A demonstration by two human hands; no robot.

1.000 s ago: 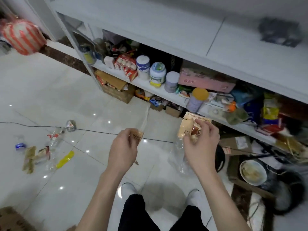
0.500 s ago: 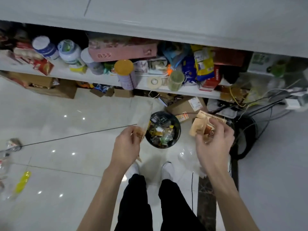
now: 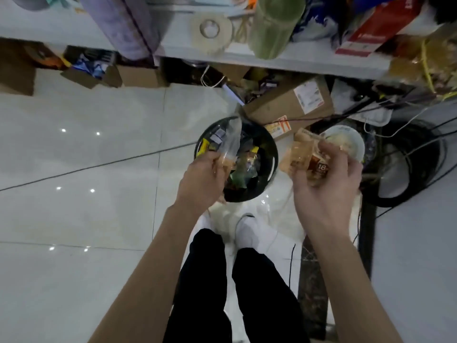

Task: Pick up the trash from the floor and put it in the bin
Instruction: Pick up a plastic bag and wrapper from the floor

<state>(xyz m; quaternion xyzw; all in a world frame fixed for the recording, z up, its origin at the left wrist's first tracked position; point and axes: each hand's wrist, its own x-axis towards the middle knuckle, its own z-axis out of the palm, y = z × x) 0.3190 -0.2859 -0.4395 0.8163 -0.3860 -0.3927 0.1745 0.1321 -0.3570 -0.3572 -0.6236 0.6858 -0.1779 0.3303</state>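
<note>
A round black bin (image 3: 271, 154) stands on the white tiled floor just in front of my feet, holding several crumpled wrappers. My left hand (image 3: 204, 179) hovers over the bin's left side and pinches a clear plastic wrapper (image 3: 231, 137) that sticks up above the opening. My right hand (image 3: 326, 186) is to the right of the bin and grips a tan and brown snack wrapper (image 3: 305, 154). A clear plastic bag (image 3: 279, 206) hangs below that hand, over the floor.
A low white shelf (image 3: 188, 49) crowded with canisters, a tape roll and boxes runs across the top. Cardboard boxes (image 3: 289, 105) lie under it behind the bin. A white bowl (image 3: 351, 139) and tangled black cables (image 3: 420, 149) sit at right. A thin black cable (image 3: 81, 170) crosses the floor.
I have come closer to the bin, which now lies directly under my left hand. Both hands still hold their wrappers. The litter on the floor at left has left the view.
</note>
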